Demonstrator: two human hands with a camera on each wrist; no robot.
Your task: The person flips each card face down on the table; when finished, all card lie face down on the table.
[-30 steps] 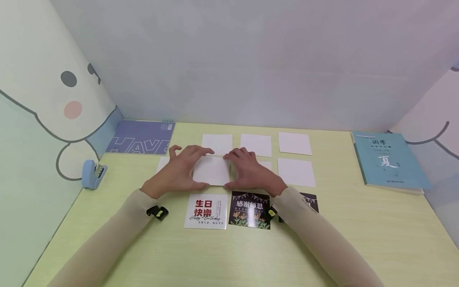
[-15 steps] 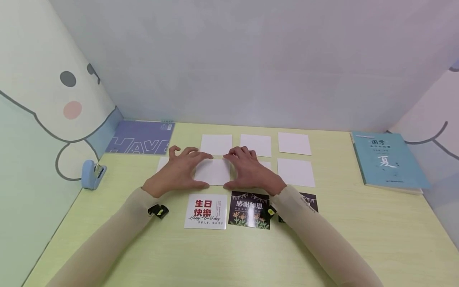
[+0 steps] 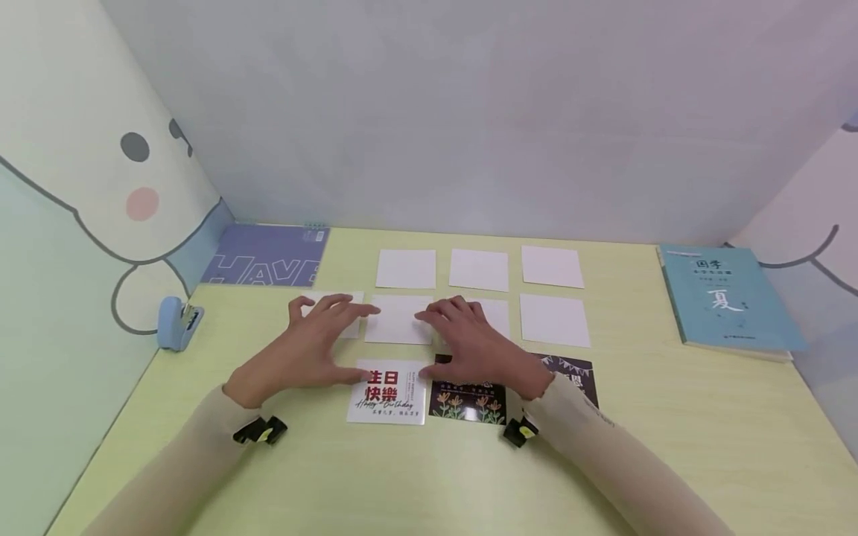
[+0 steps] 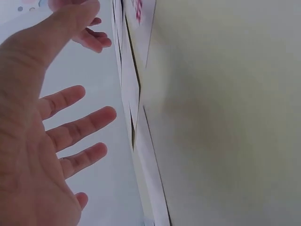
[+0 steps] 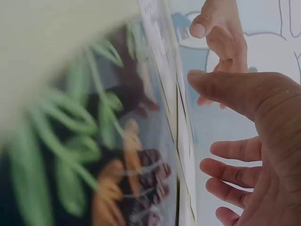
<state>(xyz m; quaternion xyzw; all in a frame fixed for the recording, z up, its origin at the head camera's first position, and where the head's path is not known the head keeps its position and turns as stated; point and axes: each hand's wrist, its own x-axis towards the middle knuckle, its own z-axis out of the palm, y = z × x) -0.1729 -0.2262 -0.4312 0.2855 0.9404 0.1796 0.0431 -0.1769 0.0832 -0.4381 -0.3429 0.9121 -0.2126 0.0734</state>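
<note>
My left hand (image 3: 311, 344) hovers with spread, relaxed fingers at the left of a blank white card (image 3: 398, 324) and a white birthday card (image 3: 386, 408) with red characters. Opposite it, my right hand (image 3: 479, 350) is held over the dark flower-printed card (image 3: 467, 408), hiding part of its lettering. Neither hand holds anything. In the left wrist view, the left fingers (image 4: 80, 127) are apart with air between them and the tabletop cards. The right wrist view shows the right thumb (image 5: 225, 89) above the glossy dark card (image 5: 75, 155).
More blank white cards (image 3: 406, 269) lie in two rows behind. Another dark card (image 3: 582, 376) is partly under the right sleeve. A purple notebook (image 3: 268, 254) and blue stapler (image 3: 179, 324) are at left, a blue book (image 3: 731, 301) at right. A wall stands behind.
Both hands have drawn back from the white card toward the person and lifted, the left also moving left. That card lies flat in the front white row.
</note>
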